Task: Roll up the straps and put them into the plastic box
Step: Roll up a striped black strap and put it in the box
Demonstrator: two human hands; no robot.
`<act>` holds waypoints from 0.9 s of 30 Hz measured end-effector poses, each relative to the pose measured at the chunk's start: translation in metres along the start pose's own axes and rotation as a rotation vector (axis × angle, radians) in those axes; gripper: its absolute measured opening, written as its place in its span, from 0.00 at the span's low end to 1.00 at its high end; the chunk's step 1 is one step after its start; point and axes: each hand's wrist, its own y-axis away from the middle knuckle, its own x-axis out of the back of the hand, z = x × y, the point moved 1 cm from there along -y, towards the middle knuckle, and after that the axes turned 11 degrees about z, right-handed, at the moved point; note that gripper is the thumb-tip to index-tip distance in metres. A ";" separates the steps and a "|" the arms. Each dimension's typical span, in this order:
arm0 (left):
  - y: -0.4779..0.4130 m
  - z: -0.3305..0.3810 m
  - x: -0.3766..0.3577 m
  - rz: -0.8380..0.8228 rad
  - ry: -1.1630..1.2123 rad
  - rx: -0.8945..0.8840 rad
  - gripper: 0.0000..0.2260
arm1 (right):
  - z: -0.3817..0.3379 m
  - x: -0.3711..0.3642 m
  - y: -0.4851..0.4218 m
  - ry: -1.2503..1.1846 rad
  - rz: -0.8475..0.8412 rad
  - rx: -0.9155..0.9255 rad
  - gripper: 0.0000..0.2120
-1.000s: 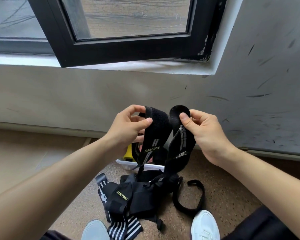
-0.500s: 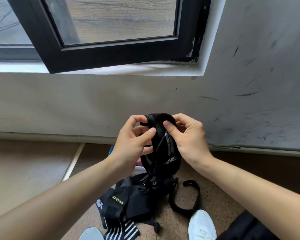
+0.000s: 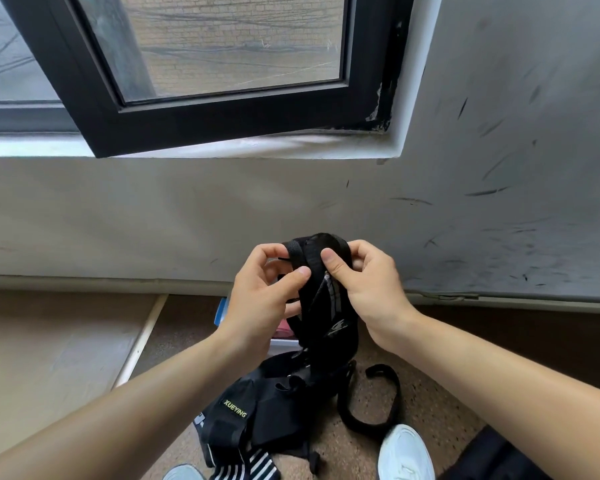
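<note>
Black webbing makes up the strap [image 3: 321, 299], which both hands hold up over the box [image 3: 284, 344], bent into a tight fold at the top. The left hand [image 3: 260, 306] pinches the strap's left edge between thumb and curled forefinger, with its other fingers tucked behind the fabric. The right hand [image 3: 371, 296] grips the fold from the other side, thumb flat on the front and fingers curled round the back. The two thumbs lie just beside each other. The strap's lower length, marked with grey stripes and a pale logo, hangs down across the box and meets the pile [image 3: 278, 407] below.

The box is clear plastic with a blue part at its left corner. It stands at the foot of the wall [image 3: 153, 220], mostly hidden behind the hands and strap. Something pink shows inside it.

On the near side of the box the pile of black straps lies on the speckled floor [image 3: 430, 393]. Whether the pile touches the box cannot be told. One strap bears a yellow-green XUEYING label [image 3: 234, 408]. A narrow loop [image 3: 368, 422] curls out to the right, and a black-and-white striped strap [image 3: 246, 469] sticks out at the nearest edge. Two white shoes [image 3: 404, 452] sit nearer still. High above the box, a black-framed window [image 3: 222, 116] stands ajar.
</note>
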 end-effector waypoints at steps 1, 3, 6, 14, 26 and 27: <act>0.000 -0.001 0.000 0.012 -0.066 -0.021 0.14 | 0.000 0.000 0.001 0.013 0.013 0.025 0.09; 0.002 -0.002 0.000 0.036 -0.193 -0.062 0.19 | -0.002 0.000 0.002 0.043 0.016 0.064 0.07; 0.002 -0.005 0.000 0.090 -0.233 -0.058 0.21 | -0.001 0.002 0.004 0.056 -0.019 0.099 0.05; -0.003 -0.003 0.004 0.123 -0.092 0.071 0.09 | -0.006 0.003 0.005 0.041 -0.124 0.092 0.07; 0.002 -0.005 0.002 0.113 -0.100 0.051 0.08 | 0.000 0.002 0.009 0.088 -0.051 0.087 0.06; 0.003 -0.007 0.001 0.110 -0.104 0.040 0.09 | 0.000 0.002 0.009 0.093 -0.035 0.090 0.07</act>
